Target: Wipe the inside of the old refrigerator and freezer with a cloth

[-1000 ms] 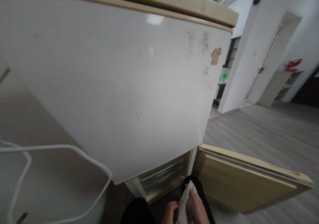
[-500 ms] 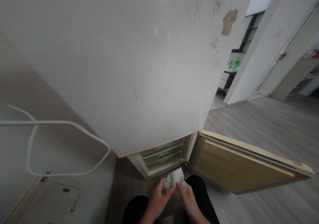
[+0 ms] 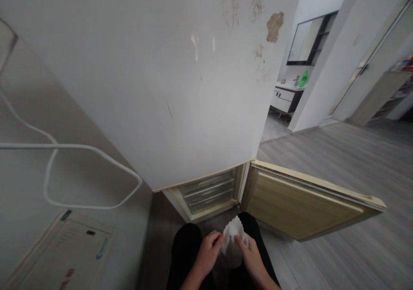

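Fingers [image 3: 210, 239] curled, nearly closed — pinching white cloth [image 3: 232, 241]

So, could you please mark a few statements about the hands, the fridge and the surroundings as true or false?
1. The left hand and right hand both hold the white cloth. True.
2. The fridge's lower door is shut. False: the lower door stands open.
3. A white cable shows left of the fridge in the picture. True.
4. The green bottle lies on the floor. False: the green bottle stands beside the tap.
5. The floor is grey. True.
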Tool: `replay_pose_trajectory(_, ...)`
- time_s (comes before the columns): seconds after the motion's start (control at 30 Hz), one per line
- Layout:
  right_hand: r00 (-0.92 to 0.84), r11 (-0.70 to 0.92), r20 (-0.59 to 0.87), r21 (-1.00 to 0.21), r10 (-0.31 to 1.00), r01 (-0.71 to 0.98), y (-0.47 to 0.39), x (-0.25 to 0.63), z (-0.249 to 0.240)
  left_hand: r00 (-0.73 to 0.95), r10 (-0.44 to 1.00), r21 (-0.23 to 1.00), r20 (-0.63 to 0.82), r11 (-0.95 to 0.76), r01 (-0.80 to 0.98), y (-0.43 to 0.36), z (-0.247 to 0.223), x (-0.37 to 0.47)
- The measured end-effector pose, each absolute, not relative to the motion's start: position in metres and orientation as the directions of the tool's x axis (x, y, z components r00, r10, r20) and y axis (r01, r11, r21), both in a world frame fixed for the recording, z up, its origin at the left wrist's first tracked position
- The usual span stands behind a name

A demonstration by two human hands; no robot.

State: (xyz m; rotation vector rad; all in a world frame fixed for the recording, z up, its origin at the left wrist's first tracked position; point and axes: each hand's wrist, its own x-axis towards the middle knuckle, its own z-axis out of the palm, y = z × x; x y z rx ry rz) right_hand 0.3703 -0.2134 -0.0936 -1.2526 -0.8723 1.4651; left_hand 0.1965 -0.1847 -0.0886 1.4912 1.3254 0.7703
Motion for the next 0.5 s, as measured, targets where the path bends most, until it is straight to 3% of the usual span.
replay_pose_trajectory(0.1,-0.036,-0.261,-0.259,-0.937,0.965,-0.231,-0.214,0.370,-0.085,0.249,0.957,0.940,-0.150,0.060,0.336,-0.182,-0.090,0.196)
replay_pose_trajectory(0.27,-0.037,-0.363,-0.373,-0.870,0.927,-0.334,-0.237,0.355,-0.102,0.205,0.953,0.952,-0.222,0.167,0.257,-0.185,-0.103,0.187)
replay_pose_trajectory(0.5,0.052,-0.437,-0.475,-0.842,0.878,-0.318,-0.238,0.355,-0.141,0.323,0.889,0.901,-0.324,0.186,0.392,-0.196,-0.102,0.178)
